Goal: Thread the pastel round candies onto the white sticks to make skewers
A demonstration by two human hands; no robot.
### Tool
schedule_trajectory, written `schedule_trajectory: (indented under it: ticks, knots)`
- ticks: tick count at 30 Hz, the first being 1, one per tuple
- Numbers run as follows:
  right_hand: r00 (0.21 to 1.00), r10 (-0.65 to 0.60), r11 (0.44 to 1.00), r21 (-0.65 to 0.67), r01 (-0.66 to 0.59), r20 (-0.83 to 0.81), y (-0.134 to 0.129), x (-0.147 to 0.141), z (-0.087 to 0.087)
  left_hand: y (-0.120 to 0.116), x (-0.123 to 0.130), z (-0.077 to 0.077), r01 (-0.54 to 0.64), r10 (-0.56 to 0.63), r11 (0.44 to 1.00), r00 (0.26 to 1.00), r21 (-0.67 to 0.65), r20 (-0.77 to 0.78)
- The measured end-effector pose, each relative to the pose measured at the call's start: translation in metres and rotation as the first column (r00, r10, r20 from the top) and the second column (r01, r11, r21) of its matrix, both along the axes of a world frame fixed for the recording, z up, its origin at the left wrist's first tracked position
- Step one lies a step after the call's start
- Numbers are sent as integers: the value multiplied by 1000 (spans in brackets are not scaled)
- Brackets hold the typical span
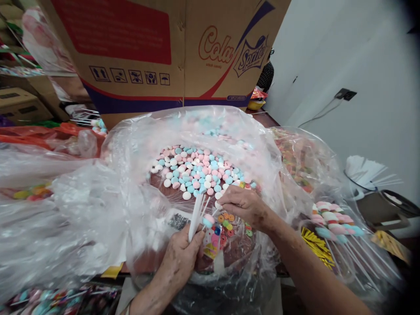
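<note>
My left hand (180,249) is closed around a bundle of white sticks (195,214) that point upward. Beside the bundle, a pink-and-blue candy (208,220) sits on a thin stick at the same hand. My right hand (247,208) is closed in a pinch just right of the sticks, near a white candy; what its fingertips hold is too small to make out. In front of both hands lies a pile of pink, blue and white button-shaped candies (197,173), spilling from a large clear plastic bag (131,144). Printed fruit rings (226,221) show on the plastic beneath my hands.
Behind the bag stands a tall cardboard box (183,57). Finished candy skewers (334,218) and gold twist ties (316,247) lie at right, near a container of white sticks (364,173). Crumpled plastic (82,210) covers the left. A person (49,48) is partly visible behind.
</note>
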State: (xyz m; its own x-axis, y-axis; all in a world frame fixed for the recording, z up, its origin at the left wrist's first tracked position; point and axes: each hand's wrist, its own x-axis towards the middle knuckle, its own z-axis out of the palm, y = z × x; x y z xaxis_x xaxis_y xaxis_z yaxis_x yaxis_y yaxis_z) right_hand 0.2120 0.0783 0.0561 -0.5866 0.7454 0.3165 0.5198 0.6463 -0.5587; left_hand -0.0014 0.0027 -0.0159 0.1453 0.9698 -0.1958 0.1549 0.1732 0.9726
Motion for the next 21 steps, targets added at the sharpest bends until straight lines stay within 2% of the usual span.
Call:
schedule_trajectory:
  ticks: [4,9,16,21]
  knots:
    - [999,-23,999,-28,22,-35,0,2,-6,0,-1,5,-2,2,1000,999,-4,-32]
    - [987,6,996,-90,-21,-160,2,5,-7,0,1,13,7,-7,1000,999,8,-34]
    - [988,-17,981,-191,-12,-151,4,8,-11,0,0,5,24,-24,1000,999,-6,-23]
    - [967,-72,958,-286,-1,-244,3,8,-15,2,0,10,21,-21,1000,998,-5,-62]
